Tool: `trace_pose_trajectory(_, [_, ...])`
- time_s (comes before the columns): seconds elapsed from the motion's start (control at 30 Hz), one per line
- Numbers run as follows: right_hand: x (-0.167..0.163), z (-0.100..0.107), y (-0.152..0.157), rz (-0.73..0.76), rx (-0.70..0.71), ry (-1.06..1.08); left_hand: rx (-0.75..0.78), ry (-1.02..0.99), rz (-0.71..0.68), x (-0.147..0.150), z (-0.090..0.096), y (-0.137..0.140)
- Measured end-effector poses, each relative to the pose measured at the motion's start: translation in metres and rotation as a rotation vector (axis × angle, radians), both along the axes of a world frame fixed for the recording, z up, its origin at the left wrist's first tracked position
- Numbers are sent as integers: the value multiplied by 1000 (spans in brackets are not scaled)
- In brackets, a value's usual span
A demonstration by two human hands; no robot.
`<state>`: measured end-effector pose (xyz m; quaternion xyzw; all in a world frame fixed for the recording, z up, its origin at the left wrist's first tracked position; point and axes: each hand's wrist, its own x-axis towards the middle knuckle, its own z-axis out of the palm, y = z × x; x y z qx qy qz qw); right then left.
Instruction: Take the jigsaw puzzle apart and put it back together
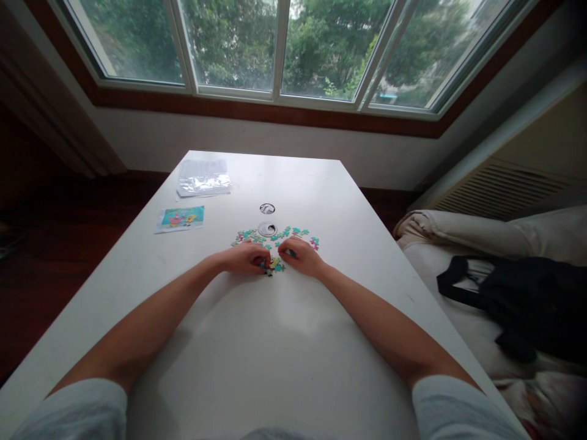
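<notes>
Small jigsaw puzzle pieces (300,231), mostly green and teal with some pink, lie scattered in an arc on the white table (270,348). Closer to me is a tight cluster of yellow, teal and dark pieces (277,266), between my hands. My left hand (247,256) is curled at the cluster's left side; its fingers are closed, and what they hold is mostly hidden. On the other side, my right hand (301,255) has its fingertips pinched together, with a bit of a teal puzzle piece (290,252) showing under them.
Beyond the pieces are a round tin-like disc (268,229) and a smaller round item (267,208). At left lie a colourful cartoon picture sheet (182,217) and a clear plastic bag with paper (204,177). Dark clothing (527,299) rests on a pale couch at right.
</notes>
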<state>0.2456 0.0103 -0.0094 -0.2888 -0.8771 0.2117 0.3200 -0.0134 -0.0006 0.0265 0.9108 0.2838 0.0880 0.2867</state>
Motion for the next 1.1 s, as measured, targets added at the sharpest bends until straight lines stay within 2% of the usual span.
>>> trace_pose_trajectory(1.1, [0, 2, -2, -7, -1, 1, 13, -14, 4, -2, -4, 1])
